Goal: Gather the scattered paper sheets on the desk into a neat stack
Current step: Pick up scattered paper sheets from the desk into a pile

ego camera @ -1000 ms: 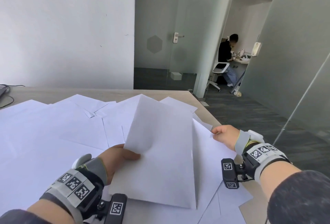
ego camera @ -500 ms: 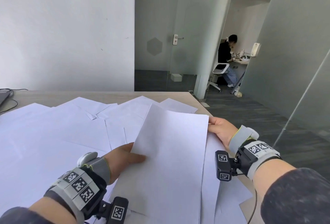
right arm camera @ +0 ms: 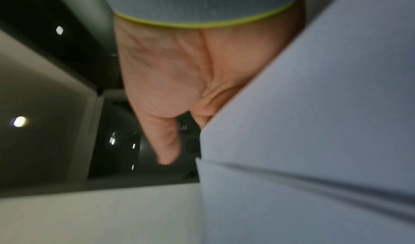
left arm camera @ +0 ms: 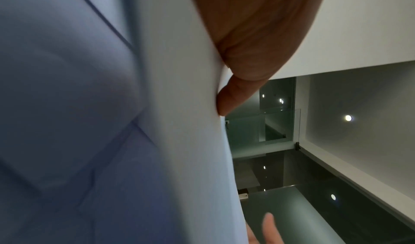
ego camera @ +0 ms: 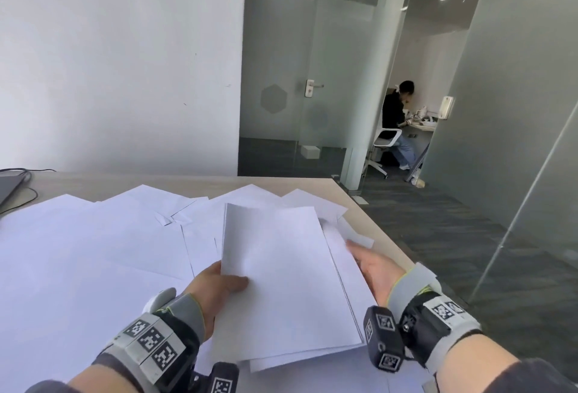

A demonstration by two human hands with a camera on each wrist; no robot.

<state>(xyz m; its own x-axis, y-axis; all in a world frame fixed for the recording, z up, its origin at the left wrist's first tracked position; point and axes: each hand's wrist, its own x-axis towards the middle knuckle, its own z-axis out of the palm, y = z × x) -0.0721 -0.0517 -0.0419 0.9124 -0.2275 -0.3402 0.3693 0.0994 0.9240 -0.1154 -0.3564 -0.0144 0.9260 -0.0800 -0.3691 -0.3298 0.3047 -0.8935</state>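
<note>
Sheets [ego camera: 287, 283] — matt white paper; desk [ego camera: 369, 214] — pale wood.

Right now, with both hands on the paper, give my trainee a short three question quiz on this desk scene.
1. True or false: the left hand pinches the left edge of the gathered stack, thumb on top.
2. Multiple choice: the right hand is A) under the desk, B) against the stack's right edge, C) on the laptop.
3. Fill in: loose sheets still lie mostly to the stack's ____ side.

Key: 1 true; 2 B; 3 left.
</note>
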